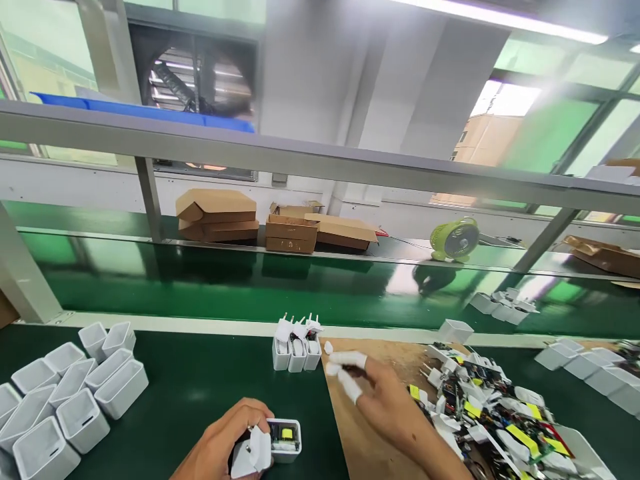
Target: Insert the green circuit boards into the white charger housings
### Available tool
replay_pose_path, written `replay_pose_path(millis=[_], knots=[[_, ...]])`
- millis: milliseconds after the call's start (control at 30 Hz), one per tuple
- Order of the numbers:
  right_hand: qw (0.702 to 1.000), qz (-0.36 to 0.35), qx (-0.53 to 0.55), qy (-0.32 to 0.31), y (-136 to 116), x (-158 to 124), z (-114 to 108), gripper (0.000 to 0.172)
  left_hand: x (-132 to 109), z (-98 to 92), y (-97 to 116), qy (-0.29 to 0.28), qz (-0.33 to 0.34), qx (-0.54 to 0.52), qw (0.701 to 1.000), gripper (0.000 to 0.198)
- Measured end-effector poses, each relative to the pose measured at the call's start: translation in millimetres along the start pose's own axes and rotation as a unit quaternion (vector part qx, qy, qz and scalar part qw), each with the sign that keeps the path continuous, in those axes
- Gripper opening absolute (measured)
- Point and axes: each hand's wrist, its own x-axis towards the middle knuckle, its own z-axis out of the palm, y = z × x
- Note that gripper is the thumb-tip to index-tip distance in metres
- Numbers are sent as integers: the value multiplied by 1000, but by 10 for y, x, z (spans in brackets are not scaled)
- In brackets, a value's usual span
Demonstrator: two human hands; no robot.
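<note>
Left hand (pixel 227 432), seven o'clock: holding white case (pixel 287 458), plug cover (pixel 253 455); likely mid-fitting, next needing alignment. Right hand (pixel 381 393), five o'clock: spread wide.

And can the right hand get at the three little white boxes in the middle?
Probably yes: the right hand looks empty, its fingers point towards the three white boxes, and the left hand is lower, out of the way.

On our green bench (pixel 200 367) we have white cases (pixel 85 421) leftmost, three filled cases (pixel 297 357) mid-bench, a brown board (pixel 357 433) and, rightward, a parts heap (pixel 493 413).
</note>
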Motion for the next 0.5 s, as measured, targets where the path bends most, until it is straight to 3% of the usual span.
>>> replay_pose_path(millis=[100, 200, 300, 400, 500], knots=[[988, -77, 133, -32, -351, -288, 117, 22, 18, -22, 26, -13, 21, 10, 1000, 24], [971, -133, 195, -41, -562, -405, 254, 21, 28, -30, 44, -13, 38, 13, 999, 26], [966, -157, 199, -46, -588, -389, 328, 21, 33, -26, 62, -8, 53, 13, 998, 26], [971, -137, 179, -78, -514, -365, 338, 21, 30, -13, 71, 5, 67, 18, 998, 25], [970, -163, 146, -107, -462, -385, 307, 29, 25, 0, 65, 11, 71, 13, 997, 24]])
